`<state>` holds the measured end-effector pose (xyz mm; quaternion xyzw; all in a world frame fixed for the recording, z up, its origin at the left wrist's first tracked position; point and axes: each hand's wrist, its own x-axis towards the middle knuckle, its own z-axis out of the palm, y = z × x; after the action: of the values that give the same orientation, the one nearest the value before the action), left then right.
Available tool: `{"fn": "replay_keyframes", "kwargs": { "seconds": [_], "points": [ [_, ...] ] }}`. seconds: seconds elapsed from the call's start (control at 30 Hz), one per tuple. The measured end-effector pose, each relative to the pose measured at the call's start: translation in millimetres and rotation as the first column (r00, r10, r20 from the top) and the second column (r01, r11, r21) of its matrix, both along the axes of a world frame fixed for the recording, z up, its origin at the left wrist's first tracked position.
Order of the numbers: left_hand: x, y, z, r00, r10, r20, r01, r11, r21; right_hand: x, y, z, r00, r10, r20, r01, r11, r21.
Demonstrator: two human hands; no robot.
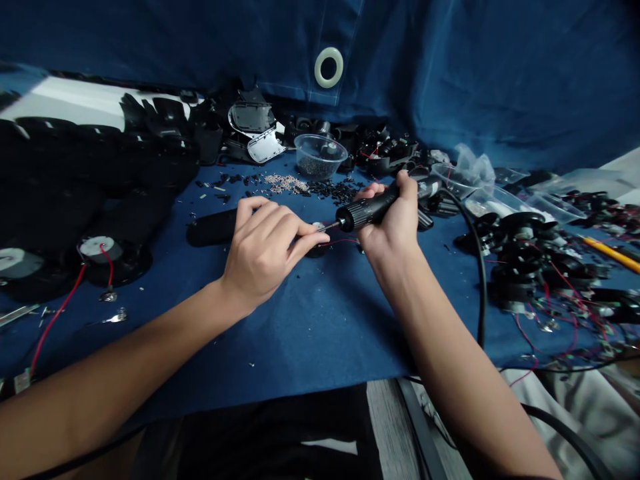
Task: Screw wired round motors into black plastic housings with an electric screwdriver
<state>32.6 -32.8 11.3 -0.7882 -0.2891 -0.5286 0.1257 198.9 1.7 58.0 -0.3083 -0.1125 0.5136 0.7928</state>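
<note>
My right hand is wrapped around a black electric screwdriver, which points left with its thin metal bit toward my other hand. My left hand is closed, thumb and forefinger pinched at the tip of that bit; whatever small piece lies between them is hidden. Behind the left hand lies a long black plastic part, partly covered by the knuckles. Just below the bit sits a small round dark part with a thin red wire, mostly hidden by the fingertips.
Loose screws and small black pieces lie beyond my hands, beside a clear plastic bowl. Black housings with motors crowd the left. Wired motor parts pile up on the right, near the screwdriver's black cable. A blue curtain hangs behind.
</note>
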Motion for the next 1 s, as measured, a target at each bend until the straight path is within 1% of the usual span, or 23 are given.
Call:
{"fn": "replay_keyframes", "kwargs": {
  "seconds": [0.23, 0.37, 0.5, 0.63, 0.9, 1.0],
  "points": [
    [-1.2, 0.3, 1.5, 0.999, 0.038, -0.009, -0.038, 0.999, -0.017, -3.2, -0.9, 0.0, 0.996, 0.019, -0.083, -0.026, 0.996, -0.087],
    [-1.9, 0.2, 1.7, 0.998, 0.048, -0.039, -0.049, 0.998, -0.030, -3.3, -1.4, -0.9, 0.997, 0.017, -0.079, -0.027, 0.992, -0.120],
    [-1.5, -2.1, 2.6, 0.995, 0.058, -0.079, -0.063, 0.996, -0.064, -3.4, 0.4, -3.6, 0.999, 0.022, -0.047, -0.027, 0.993, -0.116],
    [-1.0, -2.7, 2.7, 0.993, 0.068, -0.101, -0.076, 0.995, -0.072, -4.0, 1.0, -4.7, 0.997, 0.021, -0.072, -0.032, 0.989, -0.146],
    [-2.1, -4.7, 2.6, 0.988, 0.073, -0.138, -0.095, 0.983, -0.157, -0.9, 3.6, -8.3, 0.993, 0.078, -0.090, -0.093, 0.979, -0.179],
    [-2.8, -5.4, 2.7, 0.977, 0.051, -0.205, -0.092, 0.976, -0.196, 2.7, 5.7, -8.9, 0.993, 0.074, -0.089, -0.088, 0.983, -0.162]
  ]
}}
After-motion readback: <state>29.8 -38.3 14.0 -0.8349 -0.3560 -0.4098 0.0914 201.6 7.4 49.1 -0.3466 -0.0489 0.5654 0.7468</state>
